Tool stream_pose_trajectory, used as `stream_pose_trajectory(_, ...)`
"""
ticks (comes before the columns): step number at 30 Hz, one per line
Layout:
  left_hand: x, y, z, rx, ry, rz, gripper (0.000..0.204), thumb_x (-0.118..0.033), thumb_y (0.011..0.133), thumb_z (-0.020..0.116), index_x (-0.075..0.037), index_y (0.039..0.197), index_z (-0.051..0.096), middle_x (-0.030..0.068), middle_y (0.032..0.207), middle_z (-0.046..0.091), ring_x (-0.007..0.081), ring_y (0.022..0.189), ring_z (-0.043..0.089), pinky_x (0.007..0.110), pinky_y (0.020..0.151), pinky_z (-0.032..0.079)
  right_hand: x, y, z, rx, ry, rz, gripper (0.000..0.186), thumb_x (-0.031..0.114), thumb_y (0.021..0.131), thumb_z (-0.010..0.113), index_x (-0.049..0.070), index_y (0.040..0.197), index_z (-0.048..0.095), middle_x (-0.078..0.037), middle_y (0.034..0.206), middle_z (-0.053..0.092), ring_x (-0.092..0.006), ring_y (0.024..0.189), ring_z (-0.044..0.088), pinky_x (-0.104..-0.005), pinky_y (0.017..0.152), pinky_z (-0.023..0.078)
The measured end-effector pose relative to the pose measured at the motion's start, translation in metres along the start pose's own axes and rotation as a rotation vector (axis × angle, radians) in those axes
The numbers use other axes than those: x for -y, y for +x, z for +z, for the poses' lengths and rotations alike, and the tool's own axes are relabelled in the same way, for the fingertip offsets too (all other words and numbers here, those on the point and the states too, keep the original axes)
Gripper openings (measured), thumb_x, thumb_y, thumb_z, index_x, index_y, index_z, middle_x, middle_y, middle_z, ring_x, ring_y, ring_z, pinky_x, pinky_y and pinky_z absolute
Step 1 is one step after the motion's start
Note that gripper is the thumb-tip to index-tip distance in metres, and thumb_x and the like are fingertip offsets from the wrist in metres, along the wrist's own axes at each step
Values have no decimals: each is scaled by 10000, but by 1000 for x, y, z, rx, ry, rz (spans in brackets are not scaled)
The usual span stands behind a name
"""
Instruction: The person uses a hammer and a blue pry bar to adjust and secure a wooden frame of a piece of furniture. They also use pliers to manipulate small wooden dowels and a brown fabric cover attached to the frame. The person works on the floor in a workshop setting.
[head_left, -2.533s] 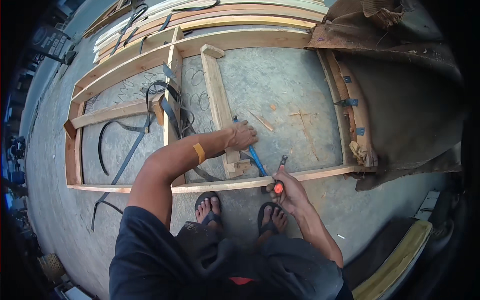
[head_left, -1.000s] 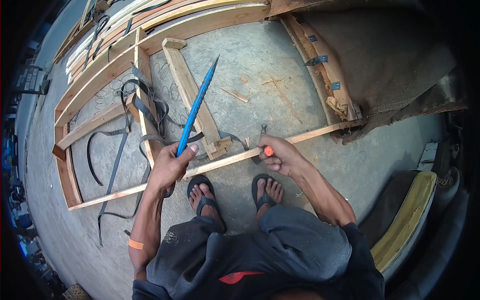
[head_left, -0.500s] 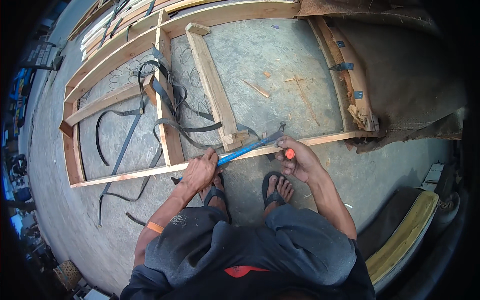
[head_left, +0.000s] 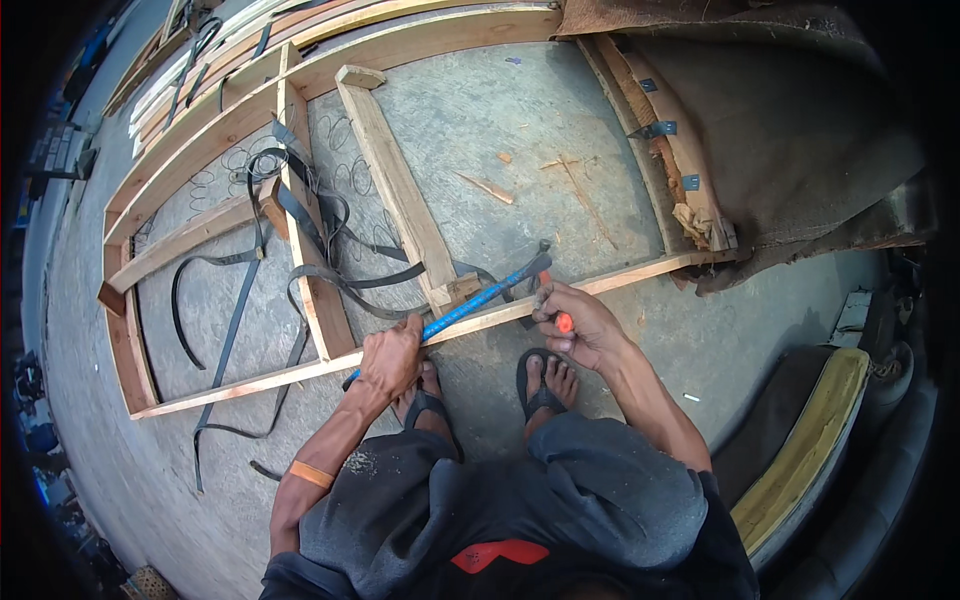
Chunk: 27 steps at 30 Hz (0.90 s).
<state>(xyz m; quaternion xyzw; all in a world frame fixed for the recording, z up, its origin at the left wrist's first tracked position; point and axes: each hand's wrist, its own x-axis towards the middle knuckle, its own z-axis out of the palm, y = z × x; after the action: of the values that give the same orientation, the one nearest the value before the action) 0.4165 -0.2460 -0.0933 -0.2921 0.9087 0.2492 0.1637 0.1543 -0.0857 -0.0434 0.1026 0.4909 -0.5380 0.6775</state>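
Note:
My left hand [head_left: 391, 355] is closed around a slim blue bar [head_left: 471, 311] with dark ends, slanting up to the right over the front rail of a wooden frame [head_left: 240, 383]. My right hand [head_left: 585, 325] is closed on an orange-handled tool [head_left: 565, 322]; the butt of its handle shows below the fingers. More orange shows above them, beside the far end of the bar. Which kind of tool it is, I cannot tell. A short wooden crosspiece [head_left: 395, 180] ends at the front rail, near the bar.
Black straps [head_left: 238, 318] and wire springs [head_left: 325, 135] tangle around the frame's left part. Brown upholstery material [head_left: 790, 130] covers its right end. Wood splinters [head_left: 487, 188] lie on the concrete floor. A yellow foam-edged cushion [head_left: 815, 450] is at lower right. My sandalled feet stand behind the rail.
The scene has shifted left and turned slightly in view. My right hand has turned, so orange now shows above its fingers too. Both hands keep their holds.

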Motion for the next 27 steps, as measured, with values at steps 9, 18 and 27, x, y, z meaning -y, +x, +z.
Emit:
stream_pose_trajectory(9,1,8,-2,4,-28,-66,379,-278,851,769,-4,998,553,242,876,683,475,820,678,544,718,522,7,-32,-22,-88,-873,-471,190,72,971,531,30,1104,658,-36,892,615,-128,715,592,-288,672,508)
stream_pose_trajectory(18,-34,-4,-51,-184,-222,221,304,-264,913,743,26,900,652,166,883,520,376,756,588,471,687,481,-67,-137,-84,-671,-578,-714,661,184,879,768,80,1473,497,-123,991,690,-175,969,669,-323,892,512)
stream_pose_trajectory(27,-133,71,-148,-115,88,751,199,-231,871,754,-51,894,674,123,842,555,327,782,585,444,719,456,-170,-118,-211,-885,-251,-429,626,244,874,776,8,1406,548,-130,965,676,-230,833,661,-366,834,528)
